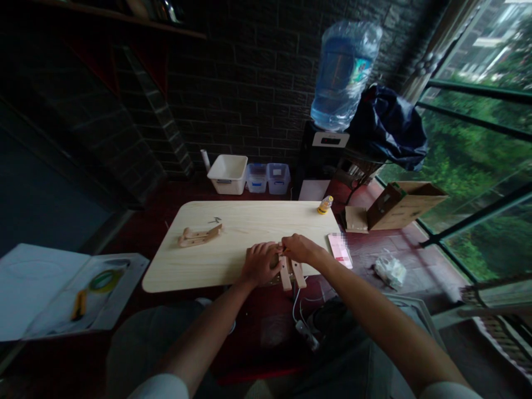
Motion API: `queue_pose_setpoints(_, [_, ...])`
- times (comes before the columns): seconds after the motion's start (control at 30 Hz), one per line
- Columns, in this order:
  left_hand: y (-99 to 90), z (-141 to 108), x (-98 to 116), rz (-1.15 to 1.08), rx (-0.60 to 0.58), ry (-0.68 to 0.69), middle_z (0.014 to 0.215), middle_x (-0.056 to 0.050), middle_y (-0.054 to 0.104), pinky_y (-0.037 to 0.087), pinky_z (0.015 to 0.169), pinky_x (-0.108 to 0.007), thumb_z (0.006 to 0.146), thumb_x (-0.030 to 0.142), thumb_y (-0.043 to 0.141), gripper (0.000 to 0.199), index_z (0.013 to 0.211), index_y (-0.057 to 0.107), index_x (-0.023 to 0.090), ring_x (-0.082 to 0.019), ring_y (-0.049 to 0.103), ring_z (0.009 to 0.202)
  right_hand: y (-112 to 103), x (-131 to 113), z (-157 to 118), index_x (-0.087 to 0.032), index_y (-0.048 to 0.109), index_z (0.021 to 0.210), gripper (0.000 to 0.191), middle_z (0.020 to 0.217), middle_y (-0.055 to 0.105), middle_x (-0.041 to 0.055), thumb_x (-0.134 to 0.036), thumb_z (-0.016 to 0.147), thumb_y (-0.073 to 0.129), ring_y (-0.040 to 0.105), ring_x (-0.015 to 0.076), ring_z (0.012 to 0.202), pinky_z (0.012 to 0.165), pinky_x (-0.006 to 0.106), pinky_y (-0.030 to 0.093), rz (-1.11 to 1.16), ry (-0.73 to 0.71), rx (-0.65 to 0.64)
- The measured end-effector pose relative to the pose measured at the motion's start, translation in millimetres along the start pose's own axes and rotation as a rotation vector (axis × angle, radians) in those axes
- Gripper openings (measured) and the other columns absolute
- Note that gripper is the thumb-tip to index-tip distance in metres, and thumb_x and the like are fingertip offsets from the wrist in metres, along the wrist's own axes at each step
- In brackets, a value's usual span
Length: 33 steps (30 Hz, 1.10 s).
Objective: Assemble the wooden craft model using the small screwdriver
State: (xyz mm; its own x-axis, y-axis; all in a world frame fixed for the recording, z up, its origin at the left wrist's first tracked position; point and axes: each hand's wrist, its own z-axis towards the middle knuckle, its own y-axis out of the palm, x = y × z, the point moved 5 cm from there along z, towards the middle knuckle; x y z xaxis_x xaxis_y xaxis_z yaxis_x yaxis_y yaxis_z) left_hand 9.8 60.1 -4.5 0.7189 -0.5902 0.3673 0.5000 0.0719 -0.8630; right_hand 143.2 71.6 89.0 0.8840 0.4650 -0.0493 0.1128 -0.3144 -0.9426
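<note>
At the near edge of the pale table (249, 216), my left hand (261, 262) is closed over a light wooden piece (286, 274), whose two legs stick out past the edge towards me. My right hand (298, 247) is against the same piece, its fingers pinched together at the top. Whatever they pinch is too small and hidden to make out. Towards the left of the tabletop lies another curved wooden part (200, 237) with holes in it. Behind that part are a few small dark metal pieces (215, 220).
A small yellow-based bottle (325, 205) stands at the back right corner, and a pink flat object (339, 252) lies at the right edge. An open white case (103, 293) is at left. Plastic bins (228, 174), a water dispenser (322, 149) and a cardboard box (390, 208) surround the table.
</note>
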Motion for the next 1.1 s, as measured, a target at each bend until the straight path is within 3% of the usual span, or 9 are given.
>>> queue_pose_setpoints(0.17, [-2.7,-0.8,4.0,0.01,-0.003,0.005,0.139,-0.004,0.058,0.036,0.109,-0.048,0.088,0.04,0.063,0.036,0.124,0.059,0.033,-0.028,0.049,0.128,-4.9,-2.0,-7.7,-0.012,0.064,0.121,0.028,0.111,0.075,0.0171,-0.025,0.097,0.056,0.072,0.0259,0.106,0.084,0.029,0.053,0.023,0.053,-0.009])
queue_pose_setpoints(0.5, [-1.6,-1.3,2.7,0.018,-0.003,0.001,0.137,-0.004,0.059,0.037,0.108,-0.047,0.088,0.04,0.063,0.034,0.12,0.06,0.031,-0.028,0.05,0.128,-5.1,-3.6,-7.9,-0.015,0.064,0.122,0.027,0.112,0.075,0.0158,-0.025,0.098,0.055,0.072,0.0271,0.106,0.084,0.032,0.053,-0.001,-0.011,-0.008])
queue_pose_setpoints(0.73, [0.4,-0.4,-2.5,0.013,0.0,0.002,0.138,-0.005,0.059,0.038,0.108,-0.048,0.086,0.04,0.065,0.045,0.13,0.055,0.032,-0.029,0.05,0.128,-3.7,2.4,-2.6,-0.012,0.065,0.119,0.027,0.11,0.075,0.0169,-0.028,0.1,0.053,0.072,0.0258,0.106,0.083,0.028,0.052,0.032,-0.014,-0.005])
queue_pose_setpoints(0.9, [-1.1,-0.7,0.2,0.016,-0.008,0.022,0.138,-0.004,0.058,0.036,0.109,-0.048,0.088,0.041,0.064,0.039,0.125,0.058,0.032,-0.028,0.05,0.129,0.0,2.4,-4.0,-0.011,0.064,0.119,0.029,0.111,0.075,0.0174,-0.031,0.099,0.056,0.072,0.0265,0.105,0.082,0.029,0.053,0.025,0.044,0.008])
queue_pose_setpoints(1.1, [-3.5,-0.5,4.8,0.011,0.005,0.029,0.138,-0.004,0.059,0.037,0.11,-0.047,0.088,0.039,0.063,0.036,0.123,0.058,0.031,-0.028,0.05,0.129,-6.3,-1.5,-8.9,-0.015,0.064,0.123,0.029,0.114,0.075,0.0156,-0.025,0.097,0.056,0.072,0.0262,0.108,0.086,0.031,0.053,0.007,-0.002,0.005])
